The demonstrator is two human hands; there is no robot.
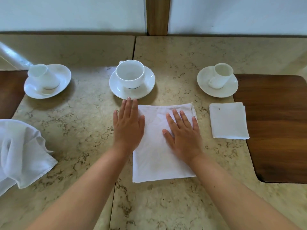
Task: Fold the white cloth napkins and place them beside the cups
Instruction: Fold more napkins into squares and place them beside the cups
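Both hands lie flat and open, gripping nothing. The right hand [182, 131] presses its palm on the half-folded napkin [159, 156], which lies at the table's centre, just at 5 o'clock of the middle cup [129, 73] and its saucer [114, 87]. The left hand [128, 125] overlaps the napkin's left edge, its fingertips [128, 99] reaching the saucer's near rim; whether they touch it is unclear.

The step in hand looks like smoothing a fold before the next one. To do it well, the person would keep one palm anchoring the cloth while the other sweeps outward toward the edges, squaring the corners so the layers match, as on the finished folded napkin [228, 121] lying at 6 o'clock of the right cup [221, 75].

The napkin's layer count cannot be read from above. An unfolded cloth [23, 153] at 9 o'clock is cut off by the frame's left edge. The left cup [42, 75] appears tilted, probably from lens distortion. A small dark speck on the folded napkin is too small to identify.
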